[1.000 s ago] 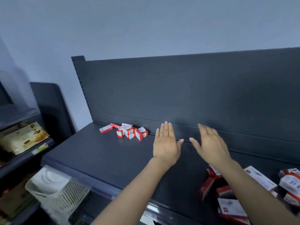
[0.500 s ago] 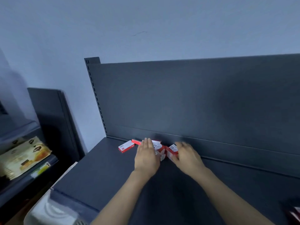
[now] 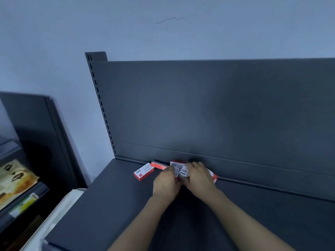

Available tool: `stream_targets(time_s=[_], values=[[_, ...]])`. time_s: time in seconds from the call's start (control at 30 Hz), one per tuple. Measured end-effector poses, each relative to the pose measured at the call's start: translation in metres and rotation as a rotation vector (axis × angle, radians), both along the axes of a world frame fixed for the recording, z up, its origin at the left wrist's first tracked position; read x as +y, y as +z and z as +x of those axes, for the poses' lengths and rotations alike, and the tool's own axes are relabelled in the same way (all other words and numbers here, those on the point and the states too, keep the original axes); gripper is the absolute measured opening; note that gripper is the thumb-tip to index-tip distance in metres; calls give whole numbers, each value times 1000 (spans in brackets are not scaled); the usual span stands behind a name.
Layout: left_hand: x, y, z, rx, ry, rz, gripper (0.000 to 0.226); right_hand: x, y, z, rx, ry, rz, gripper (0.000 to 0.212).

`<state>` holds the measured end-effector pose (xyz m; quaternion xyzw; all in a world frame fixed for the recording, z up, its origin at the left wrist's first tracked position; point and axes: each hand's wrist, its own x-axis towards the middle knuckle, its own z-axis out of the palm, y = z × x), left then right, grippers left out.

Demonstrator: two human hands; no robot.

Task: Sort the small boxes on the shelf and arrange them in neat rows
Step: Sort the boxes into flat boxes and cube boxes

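Several small red-and-white boxes lie in a cluster at the back of the dark grey shelf (image 3: 112,205). One box (image 3: 143,171) lies apart at the left, and a flat red box (image 3: 159,164) sits behind it by the back panel. My left hand (image 3: 165,182) and my right hand (image 3: 198,176) are both on the cluster, fingers curled round boxes there. A white-faced paper clips box (image 3: 184,171) shows between the two hands. A red box edge (image 3: 213,176) sticks out to the right of my right hand. The hands hide the other boxes.
The shelf's dark back panel (image 3: 217,115) rises right behind the boxes. A second shelf unit at the left holds a yellowish package (image 3: 14,180). A white basket (image 3: 54,214) sits below the shelf's left front edge.
Both hands travelled left from the middle of the shelf to the box cluster and closed on it. The view swung left, so the boxes at the right dropped out of sight.
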<state>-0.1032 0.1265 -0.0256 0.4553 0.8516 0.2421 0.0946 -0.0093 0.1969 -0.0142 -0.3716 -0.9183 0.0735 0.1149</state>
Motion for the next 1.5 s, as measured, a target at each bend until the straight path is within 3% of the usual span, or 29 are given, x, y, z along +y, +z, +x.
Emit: stream_targets(time_s=[0.17,0.33,0.5,0.67,0.87,1.13,1.3,1.5], values=[[8,-5,-4,36,-14,-12,26,0,-4,-7,-36,-8,-21,38],[0,-5,-14,32,37,10,17,3,5,3,72,-37,-47,34],[-8,31,-13,33,84,209,15,10,38,35,185,-88,-25,37],[11,66,28,44,-22,327,8,14,68,86,205,-142,5,36],[55,91,134,56,-194,420,18,20,92,189,275,-269,48,37],[99,101,335,7,-422,478,16,39,96,393,312,-449,104,40],[119,94,459,8,-492,428,15,54,88,520,262,-531,93,42],[153,85,548,24,-505,301,18,84,77,620,220,-633,37,40]])
